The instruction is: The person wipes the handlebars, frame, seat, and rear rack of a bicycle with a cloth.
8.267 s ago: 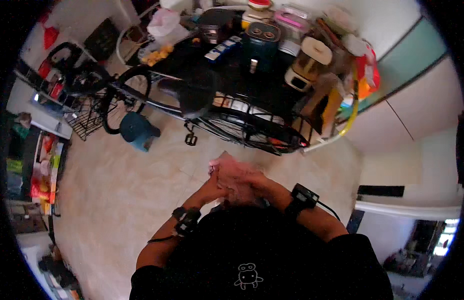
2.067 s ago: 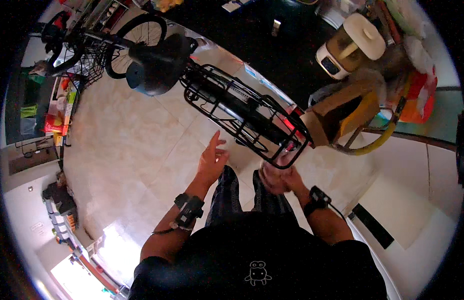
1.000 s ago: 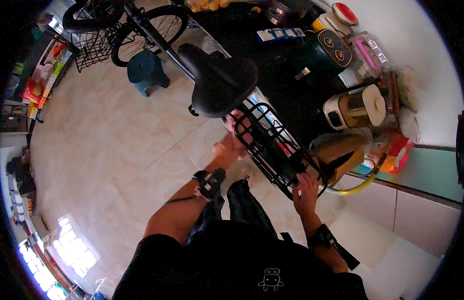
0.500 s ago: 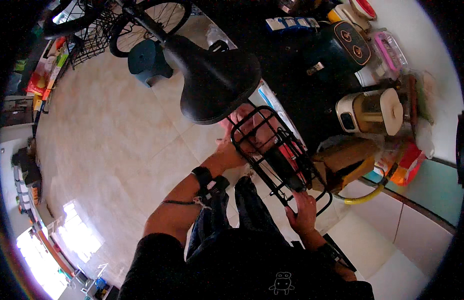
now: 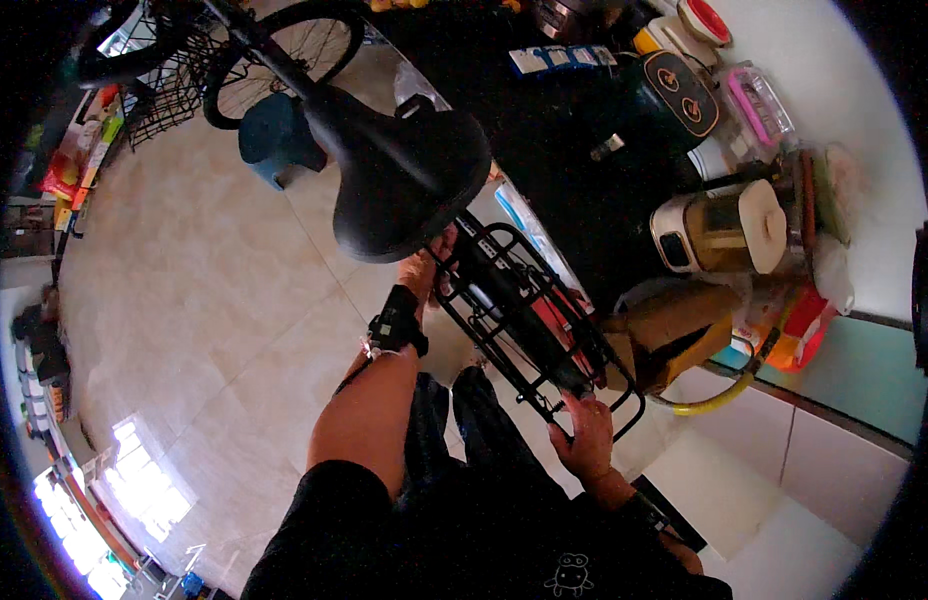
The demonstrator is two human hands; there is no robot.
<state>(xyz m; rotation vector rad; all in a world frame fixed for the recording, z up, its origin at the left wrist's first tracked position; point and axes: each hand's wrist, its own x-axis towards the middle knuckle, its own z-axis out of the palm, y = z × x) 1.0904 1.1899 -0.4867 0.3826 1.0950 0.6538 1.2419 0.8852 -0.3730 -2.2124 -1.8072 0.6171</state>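
A bicycle stands before me, with its black saddle [image 5: 409, 180] ahead and a black wire rear rack [image 5: 489, 330] behind it. My left hand [image 5: 422, 270] reaches in at the left side of the rack's front end, just under the saddle's rear. Most of its fingers are hidden behind the bars and saddle. At the rack's near end, my right hand [image 5: 587, 438] is closed, its fingers at the end of the rack and the thumb to the left. A long black part and something red show beneath the rack's bars.
A dark counter [image 5: 544, 210] runs along the right, bearing a black appliance [image 5: 681, 95] and a cream-lidded clear container [image 5: 729, 230]. An open cardboard box [image 5: 674, 335] sits beside the rack. A dark stool [image 5: 279, 140] and the front wheel [image 5: 284, 60] are ahead on the tiled floor.
My left hand has drawn out from beneath the rack's middle and moved forward, near the saddle. My right hand stays at the rack's near end. The whole view has shifted slightly.
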